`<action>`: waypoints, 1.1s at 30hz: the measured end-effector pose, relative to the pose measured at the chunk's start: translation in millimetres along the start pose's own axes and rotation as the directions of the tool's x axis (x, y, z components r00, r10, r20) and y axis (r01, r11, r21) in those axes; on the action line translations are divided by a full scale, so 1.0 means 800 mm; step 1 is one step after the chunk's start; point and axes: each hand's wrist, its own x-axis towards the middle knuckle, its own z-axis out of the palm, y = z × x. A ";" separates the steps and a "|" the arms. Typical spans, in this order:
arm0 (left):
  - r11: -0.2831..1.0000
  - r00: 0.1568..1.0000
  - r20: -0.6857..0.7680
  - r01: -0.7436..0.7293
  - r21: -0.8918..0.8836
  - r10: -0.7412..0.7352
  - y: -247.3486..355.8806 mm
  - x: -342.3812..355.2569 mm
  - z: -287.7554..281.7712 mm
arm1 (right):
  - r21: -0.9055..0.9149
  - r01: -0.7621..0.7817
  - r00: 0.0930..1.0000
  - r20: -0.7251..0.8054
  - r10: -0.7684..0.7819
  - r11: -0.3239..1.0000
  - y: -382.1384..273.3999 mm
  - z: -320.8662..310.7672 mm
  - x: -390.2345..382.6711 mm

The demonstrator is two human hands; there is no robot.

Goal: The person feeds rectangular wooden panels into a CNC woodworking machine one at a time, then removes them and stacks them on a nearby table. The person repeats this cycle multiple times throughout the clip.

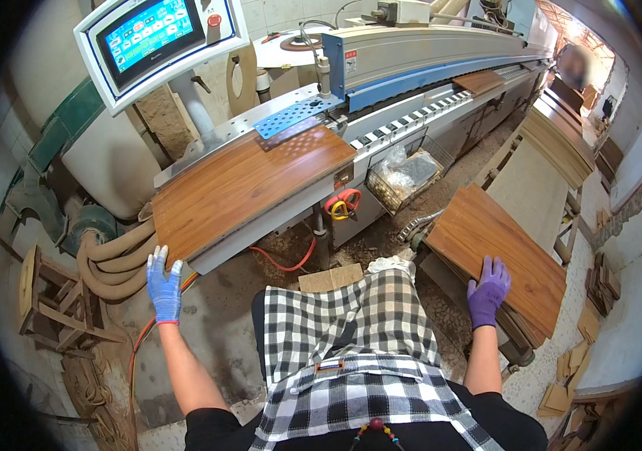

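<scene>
A wood-grain board (pixel 253 188) lies on the machine's infeed table, its far end under a blue perforated plate (pixel 291 116). At its near left corner is my left hand (pixel 164 289), in a blue glove with pale fingertips. The fingers are apart and the tips reach the board's end edge. On my right, another wood-grain board (pixel 497 252) tops a stack, turned slightly across the boards below. My right hand (pixel 489 292), in a purple glove, rests on this board's near edge with its fingers stretched out; the thumb side is partly hidden.
A long edge-banding machine (pixel 441 64) runs to the far right, with a third board (pixel 478 81) farther along it. A touch screen (pixel 152 37) stands at upper left. A wire basket (pixel 409 177), red-handled scissors (pixel 343 203), hoses (pixel 114 263) and a wooden stool (pixel 58 301) are nearby. A person (pixel 572 68) stands far off.
</scene>
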 end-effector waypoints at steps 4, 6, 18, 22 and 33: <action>1.000 1.000 0.004 -0.006 0.012 0.006 0.001 0.004 0.001 | -0.010 0.006 1.000 -0.007 -0.007 1.000 0.001 0.000 0.000; 0.999 0.999 -0.013 -0.030 0.021 0.031 -0.007 0.003 0.002 | 0.033 0.062 0.994 -0.091 -0.059 0.998 -0.005 -0.009 -0.005; 0.999 1.000 -0.018 0.008 -0.034 -0.009 0.025 0.012 0.018 | 0.613 -0.494 0.637 0.738 0.222 -0.616 0.052 0.035 -0.065; 0.997 0.999 -0.019 0.026 -0.073 -0.028 0.035 0.015 0.024 | 0.629 -0.357 0.503 0.753 0.425 -0.691 0.075 0.046 -0.069; 1.000 0.999 -0.030 -0.009 -0.006 0.009 0.058 0.027 0.054 | 0.619 -0.400 0.565 0.747 0.349 -0.676 0.090 0.064 -0.084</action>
